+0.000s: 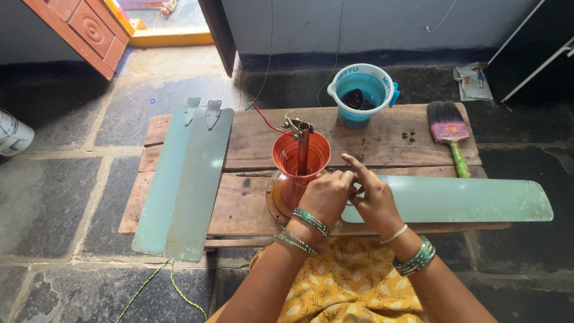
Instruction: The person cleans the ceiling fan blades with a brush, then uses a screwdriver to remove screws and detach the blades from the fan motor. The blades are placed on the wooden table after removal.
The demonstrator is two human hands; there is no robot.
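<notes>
An orange ceiling fan motor [294, 179] with an upright rod and cup-shaped cover [301, 152] stands on a low wooden table [382, 143]. My left hand [324, 196] rests against the motor's right side, fingers curled where a pale green fan blade [454, 200] meets it. Touching it from the right, my right hand [372, 194] lies on the blade's inner end with the forefinger stretched out. What the fingertips pinch is hidden. Both wrists wear green bangles.
Two more pale green fan blades [185, 179] lie side by side on the table's left. A blue plastic cup [362, 93] with dark small parts, several loose screws [409, 136] and a paintbrush [451, 134] sit at the back right. Stone floor surrounds the table; a doorway is far left.
</notes>
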